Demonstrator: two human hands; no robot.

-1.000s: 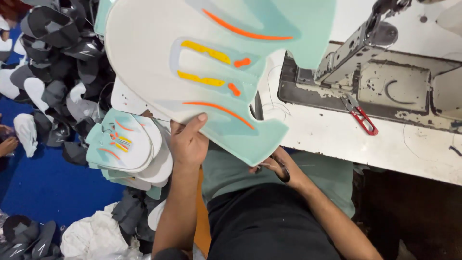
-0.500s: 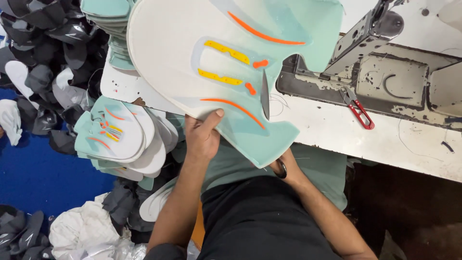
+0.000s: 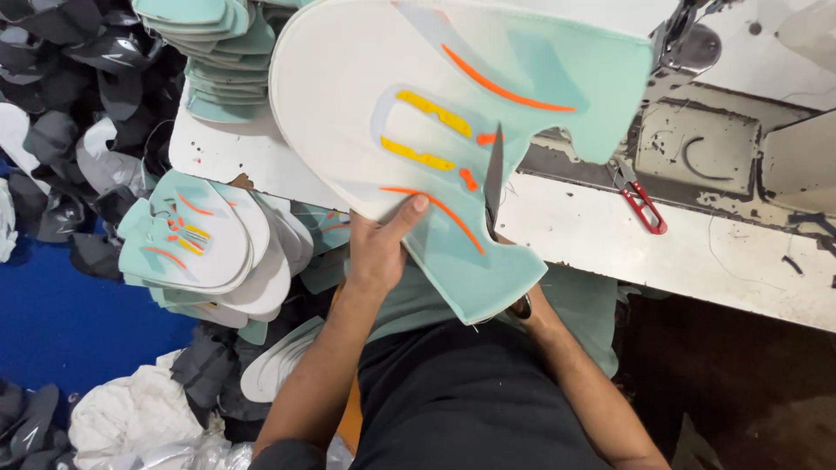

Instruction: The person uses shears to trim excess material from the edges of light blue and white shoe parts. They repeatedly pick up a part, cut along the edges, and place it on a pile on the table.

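Head view: scuffed white sewing table (image 3: pixel 697 252) above blue floor (image 3: pixel 61 322).

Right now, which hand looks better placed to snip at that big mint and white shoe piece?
Probably the right hand: it sits mostly hidden under the shoe piece with the scissors, blade up over its front. The left hand is busy gripping the piece's edge.

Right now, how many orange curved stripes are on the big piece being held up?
2: one orange stripe near the top of the mint-and-white piece, another lower, beside the left hand. None seem hidden.
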